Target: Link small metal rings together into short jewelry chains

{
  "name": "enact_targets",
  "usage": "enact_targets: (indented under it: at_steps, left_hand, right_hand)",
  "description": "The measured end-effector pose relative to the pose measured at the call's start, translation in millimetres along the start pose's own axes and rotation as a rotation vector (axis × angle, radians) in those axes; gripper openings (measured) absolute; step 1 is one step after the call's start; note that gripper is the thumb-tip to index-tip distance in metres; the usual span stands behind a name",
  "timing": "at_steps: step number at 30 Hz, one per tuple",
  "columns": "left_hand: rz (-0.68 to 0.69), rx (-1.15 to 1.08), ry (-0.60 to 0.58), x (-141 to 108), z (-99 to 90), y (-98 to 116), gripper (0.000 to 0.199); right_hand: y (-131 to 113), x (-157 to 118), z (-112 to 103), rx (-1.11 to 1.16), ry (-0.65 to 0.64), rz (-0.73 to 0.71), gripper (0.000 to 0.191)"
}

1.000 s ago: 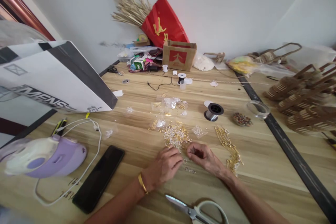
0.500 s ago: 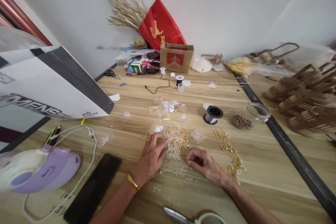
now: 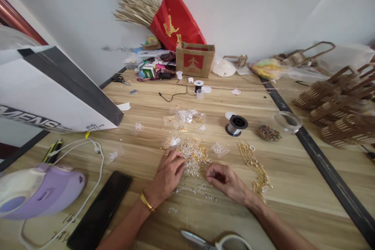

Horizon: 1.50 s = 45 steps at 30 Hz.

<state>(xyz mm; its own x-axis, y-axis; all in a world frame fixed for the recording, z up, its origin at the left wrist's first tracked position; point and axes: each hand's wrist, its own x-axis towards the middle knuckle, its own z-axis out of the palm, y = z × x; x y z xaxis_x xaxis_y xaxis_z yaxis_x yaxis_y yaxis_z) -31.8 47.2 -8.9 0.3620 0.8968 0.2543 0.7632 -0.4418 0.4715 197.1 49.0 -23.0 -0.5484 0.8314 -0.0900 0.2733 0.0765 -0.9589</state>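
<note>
A pile of small gold and silver pieces (image 3: 195,155) lies on the wooden table. My left hand (image 3: 169,172), with a gold bracelet (image 3: 147,202) at the wrist, rests at the pile's left edge, fingers bent and drawn together; what they hold, if anything, is hidden. To the pile's right, my right hand (image 3: 224,179) has thumb and fingertips pinched, and anything between them is too small to make out. A silver chain (image 3: 186,190) lies just below, between the hands. Gold chains (image 3: 255,170) lie beyond my right hand.
Scissors (image 3: 197,239) lie at the front edge, a black phone (image 3: 99,211) and purple device (image 3: 55,191) at left. A wire spool (image 3: 236,125), bead dish (image 3: 270,133) and glass lid (image 3: 288,122) are at right. Behind stands a paper bag (image 3: 195,60).
The view has shifted slightly. The fingers of my left hand have drawn closer together at the pile's edge. My right hand keeps its pinch in nearly the same place.
</note>
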Motion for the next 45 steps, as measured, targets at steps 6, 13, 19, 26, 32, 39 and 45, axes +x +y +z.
enact_targets:
  at_steps: [6, 13, 19, 26, 32, 39, 45]
  left_hand:
    - [-0.051, 0.065, -0.039, 7, -0.6, 12, 0.017]
    - [-0.082, 0.182, -0.065, 26, 3.3, 21, 0.01]
    - [-0.108, 0.254, -0.054, 33, 17.8, 20, 0.012]
    - [0.006, 0.113, -0.045, 32, 20.2, 12, 0.013]
    - [0.066, 0.011, -0.063, 31, 17.4, 2, 0.012]
    - [0.02, -0.048, -0.042, 33, 9.5, -6, 0.006]
    - [0.011, -0.065, -0.02, 36, 8.3, -15, 0.007]
  right_hand:
    - [1, -1, -1, -0.005, 0.002, -0.019, 0.014]
    - [3, -1, -2, -0.001, -0.011, -0.043, 0.01]
    - [1, -1, -3, 0.003, -0.006, -0.058, 0.01]
    - [3, -1, -2, -0.003, -0.01, -0.05, 0.01]
    - [7, -1, -1, -0.003, -0.002, -0.04, 0.01]
    - [5, -1, -2, 0.001, -0.001, -0.033, 0.011]
    - [6, -1, -2, 0.003, -0.005, -0.019, 0.011]
